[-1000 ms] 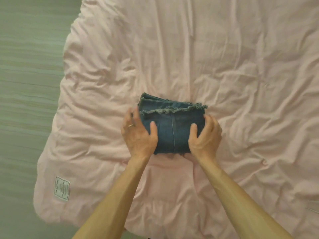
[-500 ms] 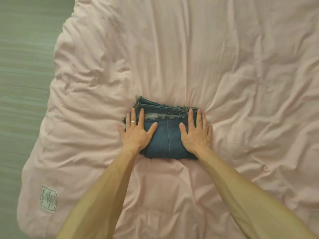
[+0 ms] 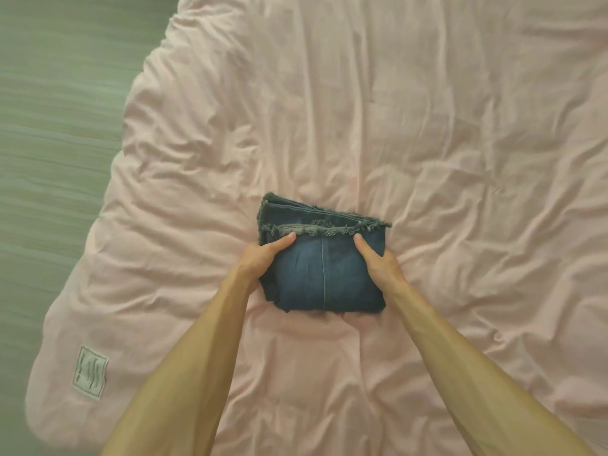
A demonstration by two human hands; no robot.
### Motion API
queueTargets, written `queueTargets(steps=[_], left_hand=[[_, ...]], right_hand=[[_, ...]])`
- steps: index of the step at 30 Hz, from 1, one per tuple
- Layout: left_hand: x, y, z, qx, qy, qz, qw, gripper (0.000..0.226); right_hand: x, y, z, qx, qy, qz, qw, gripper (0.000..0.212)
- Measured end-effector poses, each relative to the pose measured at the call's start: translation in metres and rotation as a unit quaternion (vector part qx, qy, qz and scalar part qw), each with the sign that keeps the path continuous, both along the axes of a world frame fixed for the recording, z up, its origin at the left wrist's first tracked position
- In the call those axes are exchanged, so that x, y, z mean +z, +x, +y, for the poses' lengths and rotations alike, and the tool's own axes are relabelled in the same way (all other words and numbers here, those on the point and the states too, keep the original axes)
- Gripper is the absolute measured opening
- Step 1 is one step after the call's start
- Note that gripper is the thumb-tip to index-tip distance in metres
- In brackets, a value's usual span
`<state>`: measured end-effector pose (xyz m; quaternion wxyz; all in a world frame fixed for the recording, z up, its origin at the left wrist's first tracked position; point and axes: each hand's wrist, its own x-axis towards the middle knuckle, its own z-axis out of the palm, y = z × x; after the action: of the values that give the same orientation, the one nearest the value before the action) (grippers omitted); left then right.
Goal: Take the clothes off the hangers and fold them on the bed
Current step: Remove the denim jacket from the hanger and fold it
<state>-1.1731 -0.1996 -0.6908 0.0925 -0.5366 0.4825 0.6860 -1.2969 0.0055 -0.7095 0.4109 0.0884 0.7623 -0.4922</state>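
Observation:
A folded pair of dark blue jeans [image 3: 324, 268] with frayed hems lies as a compact bundle in the middle of the pink duvet [image 3: 427, 143]. My left hand [image 3: 260, 258] grips the bundle's left side, thumb on top and fingers tucked under the cloth. My right hand [image 3: 381, 261] grips the right side the same way, thumb on top. The fingers of both hands are hidden beneath the denim. No hangers or other clothes are in view.
The wrinkled pink duvet covers the bed and has a small white label [image 3: 89, 371] near its front left corner. Greenish floor [image 3: 49, 126] runs along the left beyond the duvet's edge.
Half a second ago both palms pressed flat on top of the jeans. Now both hands have slid to the sides and taken hold of the bundle with the fingers underneath.

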Motion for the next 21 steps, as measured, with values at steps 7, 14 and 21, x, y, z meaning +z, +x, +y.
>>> queueTargets(steps=[7, 14, 21], left_hand=[[0.016, 0.049, 0.012, 0.058, -0.032, 0.078, 0.995, 0.044], [0.05, 0.206, 0.01, 0.193, -0.155, 0.017, 0.969, 0.04], [0.069, 0.472, 0.066, 0.326, -0.262, -0.119, 0.9, 0.04]], right_hand=[[0.026, 0.033, -0.014, 0.034, 0.036, 0.092, 0.995, 0.048], [0.066, 0.151, -0.073, 0.18, -0.003, 0.139, 0.974, 0.048], [0.085, 0.389, -0.099, 0.408, -0.008, 0.148, 0.901, 0.043]])
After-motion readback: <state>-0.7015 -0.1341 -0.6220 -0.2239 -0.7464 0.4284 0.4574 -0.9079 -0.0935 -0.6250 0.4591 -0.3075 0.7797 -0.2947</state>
